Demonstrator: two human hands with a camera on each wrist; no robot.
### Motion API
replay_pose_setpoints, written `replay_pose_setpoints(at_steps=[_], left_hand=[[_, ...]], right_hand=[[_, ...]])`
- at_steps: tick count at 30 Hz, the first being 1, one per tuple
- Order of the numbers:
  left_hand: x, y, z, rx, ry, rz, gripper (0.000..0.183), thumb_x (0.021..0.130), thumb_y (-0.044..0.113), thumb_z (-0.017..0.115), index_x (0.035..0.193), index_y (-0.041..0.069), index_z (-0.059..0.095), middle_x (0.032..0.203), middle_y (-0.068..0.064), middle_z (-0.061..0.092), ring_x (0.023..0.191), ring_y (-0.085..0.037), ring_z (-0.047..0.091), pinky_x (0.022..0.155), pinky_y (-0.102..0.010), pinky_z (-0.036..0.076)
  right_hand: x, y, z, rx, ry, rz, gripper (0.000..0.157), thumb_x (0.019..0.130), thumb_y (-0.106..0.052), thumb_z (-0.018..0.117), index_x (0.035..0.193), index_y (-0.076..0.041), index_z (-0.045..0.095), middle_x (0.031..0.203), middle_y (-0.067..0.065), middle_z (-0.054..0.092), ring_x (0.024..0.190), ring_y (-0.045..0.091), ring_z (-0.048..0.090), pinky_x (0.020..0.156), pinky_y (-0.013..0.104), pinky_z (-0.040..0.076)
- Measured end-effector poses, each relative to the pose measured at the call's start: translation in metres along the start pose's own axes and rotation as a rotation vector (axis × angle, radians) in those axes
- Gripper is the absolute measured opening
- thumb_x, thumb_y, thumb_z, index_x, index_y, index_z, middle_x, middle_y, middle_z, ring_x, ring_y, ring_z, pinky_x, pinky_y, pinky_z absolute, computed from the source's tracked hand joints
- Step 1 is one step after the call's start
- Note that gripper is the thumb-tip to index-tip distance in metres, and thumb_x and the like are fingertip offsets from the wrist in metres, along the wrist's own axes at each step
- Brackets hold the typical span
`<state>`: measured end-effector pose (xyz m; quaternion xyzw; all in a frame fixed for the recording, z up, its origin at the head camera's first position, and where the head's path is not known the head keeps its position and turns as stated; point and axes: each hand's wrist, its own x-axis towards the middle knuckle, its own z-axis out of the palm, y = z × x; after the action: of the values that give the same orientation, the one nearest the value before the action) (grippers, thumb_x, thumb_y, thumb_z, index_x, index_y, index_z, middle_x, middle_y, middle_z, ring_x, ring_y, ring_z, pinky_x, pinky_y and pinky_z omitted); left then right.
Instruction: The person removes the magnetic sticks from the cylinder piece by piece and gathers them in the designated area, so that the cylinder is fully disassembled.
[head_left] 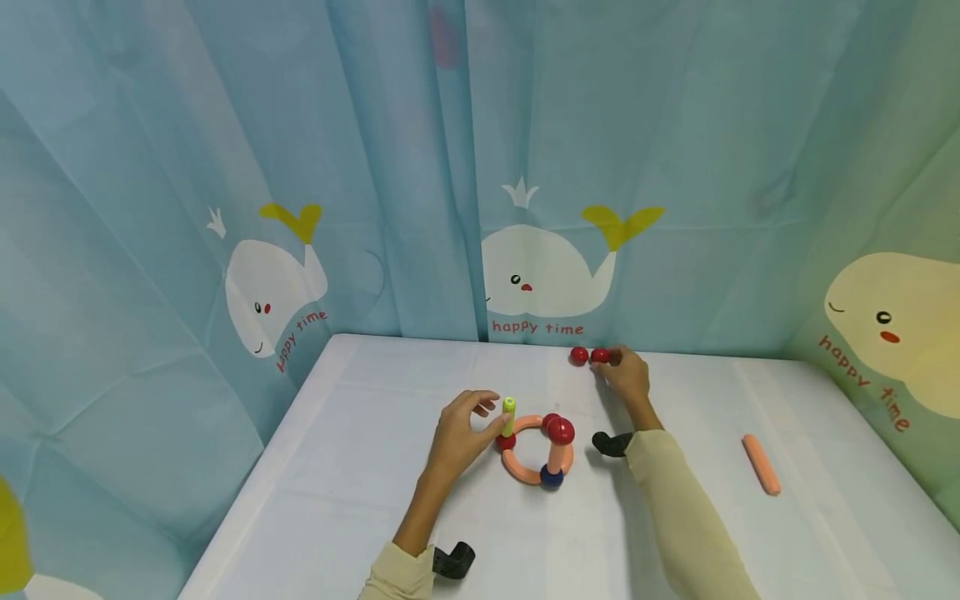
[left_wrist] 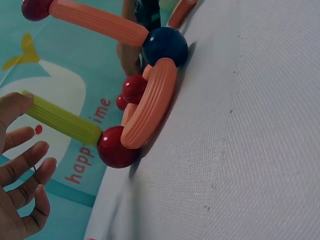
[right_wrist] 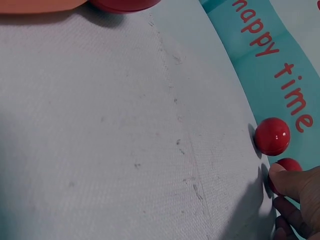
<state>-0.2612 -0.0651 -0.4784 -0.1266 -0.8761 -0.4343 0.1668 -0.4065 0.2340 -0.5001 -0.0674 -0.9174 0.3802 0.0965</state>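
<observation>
In the head view, a ring of curved orange sticks (head_left: 522, 474) joined by balls lies on the table. A green stick (left_wrist: 65, 120) stands up from one red ball (left_wrist: 117, 147) of it. My left hand (head_left: 457, 433) is beside that stick, thumb at its upper end, the other fingers loosely spread and apart from it. An upright orange stick (head_left: 557, 457) rises from a blue ball (head_left: 552, 477) and bears a red ball (head_left: 560, 430) on top. At the table's far edge my right hand (head_left: 628, 377) pinches a loose red ball (right_wrist: 289, 165); a second red ball (right_wrist: 272, 136) lies beside it.
A straight orange stick (head_left: 761, 464) lies alone on the right side of the white table (head_left: 360, 433). Behind the far edge hangs a blue curtain (head_left: 405, 208) with printed whales. Black wrist devices (head_left: 454, 561) stick out beside both sleeves.
</observation>
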Motion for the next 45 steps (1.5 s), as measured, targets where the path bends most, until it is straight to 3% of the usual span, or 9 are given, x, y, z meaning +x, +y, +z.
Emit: replay_pose_setpoints(at_steps=[8, 21, 29, 34, 38, 42, 45], left_hand=[[0.001, -0.001, -0.001, -0.011, 0.012, 0.021, 0.037, 0.088, 0.036, 0.072, 0.116, 0.013, 0.067, 0.103, -0.001, 0.068, 0.094, -0.014, 0.063, 0.079, -0.032, 0.051], [-0.001, -0.001, -0.001, -0.009, 0.022, 0.045, 0.035, 0.087, 0.036, 0.073, 0.115, 0.015, 0.068, 0.102, 0.000, 0.068, 0.093, -0.014, 0.063, 0.078, -0.031, 0.051], [0.001, 0.000, -0.002, -0.041, 0.098, 0.096, 0.038, 0.087, 0.033, 0.074, 0.117, 0.012, 0.067, 0.102, -0.003, 0.066, 0.091, -0.015, 0.061, 0.075, -0.039, 0.052], [0.002, 0.004, -0.005, -0.103, 0.200, 0.211, 0.035, 0.086, 0.029, 0.075, 0.115, 0.010, 0.067, 0.099, -0.003, 0.058, 0.088, -0.014, 0.057, 0.066, -0.035, 0.049], [0.004, 0.010, -0.008, -0.149, 0.237, 0.376, 0.022, 0.088, 0.019, 0.073, 0.106, 0.009, 0.067, 0.089, -0.002, 0.057, 0.079, -0.012, 0.055, 0.062, -0.023, 0.043], [0.003, 0.018, -0.011, -0.163, 0.178, 0.573, 0.014, 0.086, 0.009, 0.072, 0.099, 0.007, 0.066, 0.078, -0.001, 0.058, 0.069, -0.010, 0.054, 0.058, -0.020, 0.043], [0.001, 0.024, -0.012, -0.145, 0.085, 0.651, 0.012, 0.088, 0.012, 0.070, 0.099, 0.007, 0.066, 0.078, 0.000, 0.060, 0.065, -0.008, 0.053, 0.058, -0.017, 0.045]], right_hand=[[0.003, 0.002, 0.005, -0.018, 0.017, 0.028, 0.045, 0.090, -0.022, 0.068, 0.125, 0.004, 0.058, 0.120, 0.027, 0.062, 0.110, 0.039, 0.056, 0.095, 0.052, 0.043], [0.002, 0.004, 0.008, -0.005, 0.039, 0.012, 0.045, 0.087, -0.020, 0.072, 0.123, 0.004, 0.060, 0.119, 0.027, 0.063, 0.111, 0.039, 0.057, 0.095, 0.052, 0.043], [-0.002, 0.000, 0.004, 0.042, 0.007, 0.048, 0.050, 0.089, -0.018, 0.069, 0.130, 0.007, 0.053, 0.126, 0.028, 0.059, 0.118, 0.040, 0.054, 0.098, 0.050, 0.045], [-0.003, 0.001, 0.002, 0.062, -0.019, 0.049, 0.051, 0.089, -0.015, 0.068, 0.132, 0.007, 0.051, 0.130, 0.028, 0.057, 0.123, 0.041, 0.051, 0.102, 0.050, 0.043], [-0.004, 0.000, -0.002, 0.082, -0.032, 0.035, 0.049, 0.090, -0.012, 0.065, 0.132, 0.007, 0.051, 0.131, 0.028, 0.057, 0.123, 0.041, 0.051, 0.104, 0.051, 0.042], [-0.008, -0.001, -0.010, 0.124, -0.035, 0.039, 0.045, 0.092, -0.013, 0.062, 0.131, 0.008, 0.052, 0.128, 0.029, 0.058, 0.120, 0.042, 0.054, 0.102, 0.051, 0.044], [-0.012, -0.003, -0.015, 0.155, -0.019, 0.026, 0.043, 0.092, -0.015, 0.064, 0.128, 0.007, 0.055, 0.127, 0.029, 0.059, 0.120, 0.042, 0.055, 0.102, 0.051, 0.044]])
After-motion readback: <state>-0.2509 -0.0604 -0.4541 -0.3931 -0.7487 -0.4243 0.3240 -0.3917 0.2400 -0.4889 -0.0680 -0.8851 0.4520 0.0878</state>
